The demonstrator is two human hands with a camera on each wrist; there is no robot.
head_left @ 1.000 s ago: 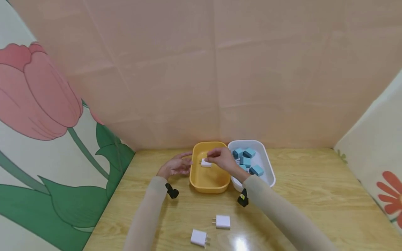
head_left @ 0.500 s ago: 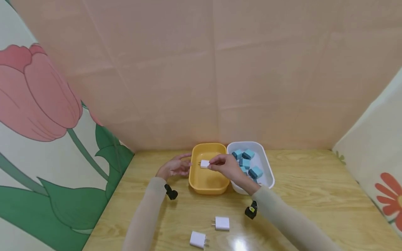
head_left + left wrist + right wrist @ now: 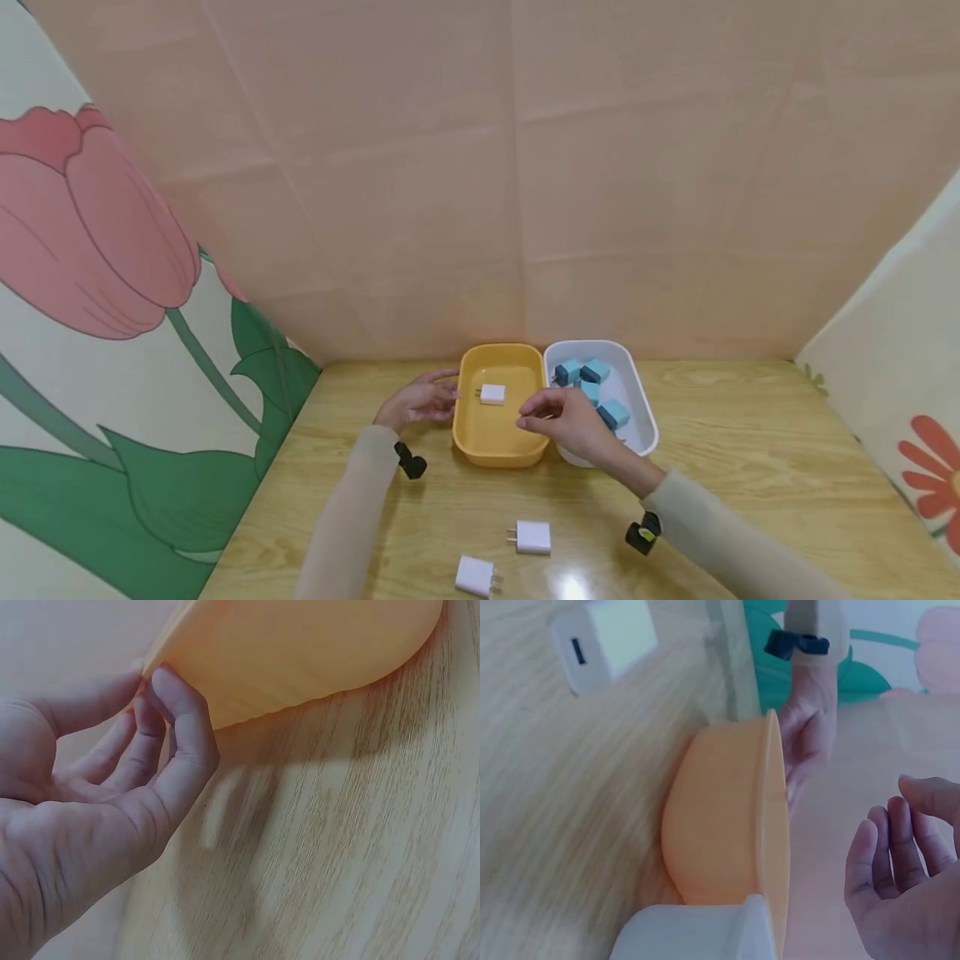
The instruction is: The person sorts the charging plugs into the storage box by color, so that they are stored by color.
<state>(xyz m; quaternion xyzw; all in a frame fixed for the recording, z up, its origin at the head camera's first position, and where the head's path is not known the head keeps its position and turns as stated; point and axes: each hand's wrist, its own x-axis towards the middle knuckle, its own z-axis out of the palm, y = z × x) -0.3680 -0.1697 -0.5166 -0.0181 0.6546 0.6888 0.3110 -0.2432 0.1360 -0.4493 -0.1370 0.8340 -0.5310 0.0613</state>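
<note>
My left hand (image 3: 416, 402) holds the left side of a yellow plastic bin (image 3: 498, 435). In the left wrist view, its thumb and fingers (image 3: 184, 712) pinch the bin's rim. A white charger plug (image 3: 492, 394) lies inside the bin, prongs to the left. My right hand (image 3: 572, 423) hovers over the bin's right edge and the neighbouring white bin (image 3: 640, 398), holding nothing. The right wrist view shows its fingers (image 3: 901, 844) loosely bent, with the thumb apart from them. Several light-blue and dark-blue plugs (image 3: 615, 412) lie in the white bin, partly hidden behind the right hand.
Two more white charger plugs lie near the front of the wooden table (image 3: 720, 467), one plug (image 3: 533, 537) with prongs leftward and the other plug (image 3: 475, 576) with prongs rightward. A plain pinkish cloth (image 3: 420, 208) hangs behind the bins; a tulip-patterned cloth (image 3: 112, 225) stands left.
My right hand has let go of the white charger plug in the yellow bin and drawn back to the right and toward me. The left hand stays at the rim.
</note>
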